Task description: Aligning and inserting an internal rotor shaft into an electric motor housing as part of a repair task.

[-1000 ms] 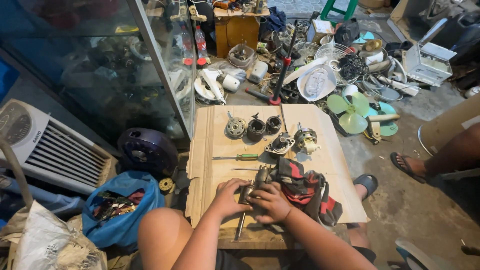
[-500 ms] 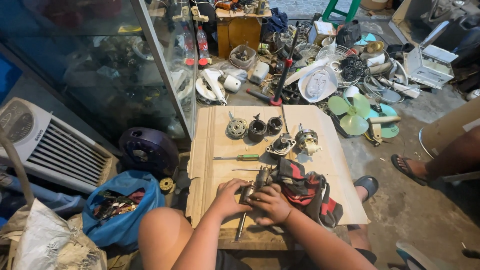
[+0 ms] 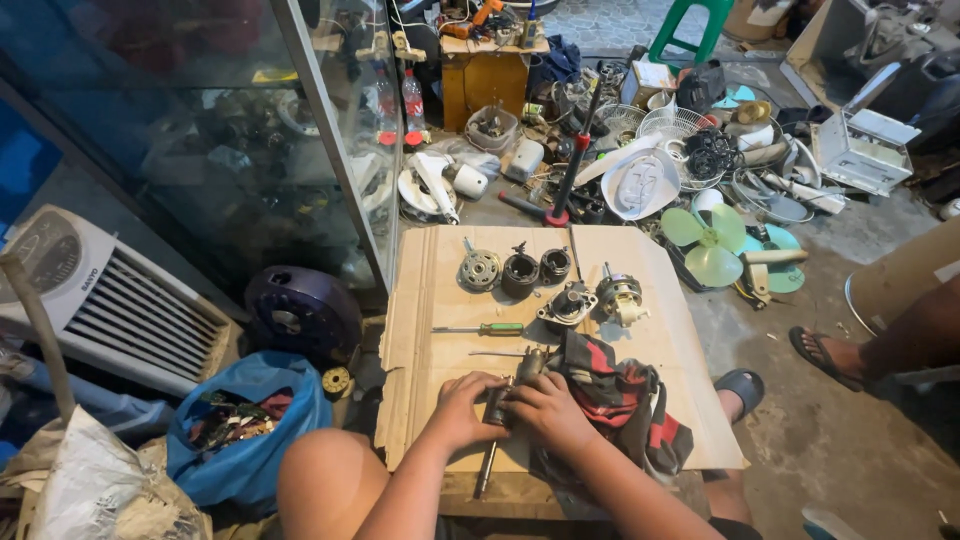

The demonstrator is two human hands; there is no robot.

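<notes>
While only the head camera looks down on this moment, it shows both hands closed together on one small dark metal part (image 3: 503, 398) near the front edge of the cardboard sheet (image 3: 430, 300): the left hand (image 3: 462, 405) wraps it from the left with fingers curled, the right hand (image 3: 545, 410) presses in from the right, and the two nearly touch over it. A long metal shaft (image 3: 484, 470) runs from under the hands past the front edge of the cardboard. By its look the part is solid metal, so I judge it stiff, fairly heavy for its bulk and probably greasy, hence slippery; the body seems the safer hold, with the thin shaft used only for steadying. Just right of the hands lies a red and black cloth (image 3: 620, 400). Farther up the sheet sits a green-handled screwdriver (image 3: 482, 329), and near the back edge a round metal end plate (image 3: 480, 269), two dark motor cores (image 3: 520, 274) and a motor with a protruding shaft (image 3: 619, 296). Fingers hide most of the held part, so its exact shape and how it joins the shaft cannot be made out. At the right edge of the view another person's sandalled foot (image 3: 830, 352) is cut off.
</notes>
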